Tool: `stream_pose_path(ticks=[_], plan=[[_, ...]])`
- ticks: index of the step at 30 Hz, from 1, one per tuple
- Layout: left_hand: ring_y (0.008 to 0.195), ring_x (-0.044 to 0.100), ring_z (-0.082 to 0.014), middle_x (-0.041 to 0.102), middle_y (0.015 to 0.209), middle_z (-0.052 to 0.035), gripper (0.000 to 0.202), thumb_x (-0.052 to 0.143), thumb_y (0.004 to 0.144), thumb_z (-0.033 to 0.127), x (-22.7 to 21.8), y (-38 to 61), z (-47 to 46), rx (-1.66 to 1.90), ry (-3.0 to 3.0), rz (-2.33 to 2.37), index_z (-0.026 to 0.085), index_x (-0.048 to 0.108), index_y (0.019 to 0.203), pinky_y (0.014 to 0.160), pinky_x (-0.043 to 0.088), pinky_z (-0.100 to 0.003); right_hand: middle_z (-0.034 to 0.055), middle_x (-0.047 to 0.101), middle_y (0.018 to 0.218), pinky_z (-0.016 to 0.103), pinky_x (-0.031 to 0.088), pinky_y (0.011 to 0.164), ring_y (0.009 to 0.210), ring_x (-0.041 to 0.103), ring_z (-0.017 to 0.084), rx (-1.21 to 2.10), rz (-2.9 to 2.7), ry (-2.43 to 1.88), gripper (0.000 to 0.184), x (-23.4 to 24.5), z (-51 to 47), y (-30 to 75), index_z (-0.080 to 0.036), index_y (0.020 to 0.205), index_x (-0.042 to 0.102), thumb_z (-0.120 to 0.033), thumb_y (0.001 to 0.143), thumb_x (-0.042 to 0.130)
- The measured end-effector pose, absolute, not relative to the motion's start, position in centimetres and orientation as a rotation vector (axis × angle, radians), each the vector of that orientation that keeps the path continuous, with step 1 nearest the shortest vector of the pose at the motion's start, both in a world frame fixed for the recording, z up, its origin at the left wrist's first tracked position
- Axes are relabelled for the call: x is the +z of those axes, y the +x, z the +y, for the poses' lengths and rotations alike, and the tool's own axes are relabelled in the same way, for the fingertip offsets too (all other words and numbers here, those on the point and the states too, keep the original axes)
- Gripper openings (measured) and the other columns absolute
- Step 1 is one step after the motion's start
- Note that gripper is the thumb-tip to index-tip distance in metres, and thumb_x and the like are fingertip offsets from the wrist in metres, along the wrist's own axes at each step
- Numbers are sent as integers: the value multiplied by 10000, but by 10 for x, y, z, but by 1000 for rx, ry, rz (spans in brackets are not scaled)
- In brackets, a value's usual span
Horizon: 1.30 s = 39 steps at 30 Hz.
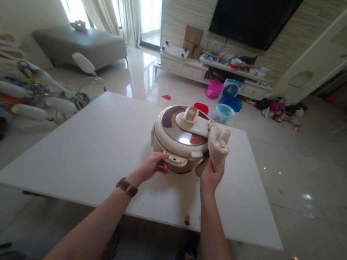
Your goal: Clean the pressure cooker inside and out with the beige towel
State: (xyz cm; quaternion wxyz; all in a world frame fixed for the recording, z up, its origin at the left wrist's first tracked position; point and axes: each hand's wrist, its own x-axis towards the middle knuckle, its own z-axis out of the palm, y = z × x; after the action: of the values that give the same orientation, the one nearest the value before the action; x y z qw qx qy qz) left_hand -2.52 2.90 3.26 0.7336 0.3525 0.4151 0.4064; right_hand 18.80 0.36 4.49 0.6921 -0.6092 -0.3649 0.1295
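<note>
Left hand (154, 165) grasping front handle (177, 160), right hand (210, 180) clutching cloth (218, 148), cooker (178, 139) nearer tabletop's right edge (259, 184) than left

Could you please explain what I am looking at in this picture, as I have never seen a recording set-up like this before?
Of course. There is no robot here: these are a person's own two bare hands. The single picture comes from a camera worn on that person's head, looking forward and down, so the forearms enter from the bottom edge.

On the white table stands a rounded cooker with its lid on. A small brown object, too small to identify, lies near the table's near edge.

The left hand, with a brown watch on its wrist, is at the cooker's front; how firmly it grips is unclear. The right hand holds a beige cloth against the cooker's right side.
</note>
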Motion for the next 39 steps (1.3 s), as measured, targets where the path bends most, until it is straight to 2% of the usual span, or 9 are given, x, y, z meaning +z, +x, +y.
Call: stream_pose_path(ticks=[14, 26, 39], plan=[[486, 639, -157, 640, 553, -34, 352, 799, 683, 458, 33, -25, 29, 893, 776, 896, 134, 661, 671, 503, 539, -264, 117, 759, 1190, 461, 506, 1078, 1151, 683, 275, 307, -829, -1362, 525, 47, 2, 188, -154, 1268, 697, -459, 842, 698], [488, 635, -156, 641, 545, -35, 354, 798, 685, 463, 33, -25, 29, 891, 778, 906, 143, 649, 655, 498, 534, -259, 149, 743, 1240, 480, 493, 1094, 1160, 684, 288, 299, -810, -1371, 565, 46, 3, 188, -125, 1293, 690, -448, 829, 704], [492, 641, -157, 648, 560, -37, 340, 791, 711, 452, 31, -25, 29, 890, 783, 896, 144, 652, 684, 503, 529, -257, 136, 742, 1266, 477, 491, 1108, 1177, 684, 278, 297, -819, -1370, 582, 44, 4, 188, -155, 1323, 680, -462, 830, 708]])
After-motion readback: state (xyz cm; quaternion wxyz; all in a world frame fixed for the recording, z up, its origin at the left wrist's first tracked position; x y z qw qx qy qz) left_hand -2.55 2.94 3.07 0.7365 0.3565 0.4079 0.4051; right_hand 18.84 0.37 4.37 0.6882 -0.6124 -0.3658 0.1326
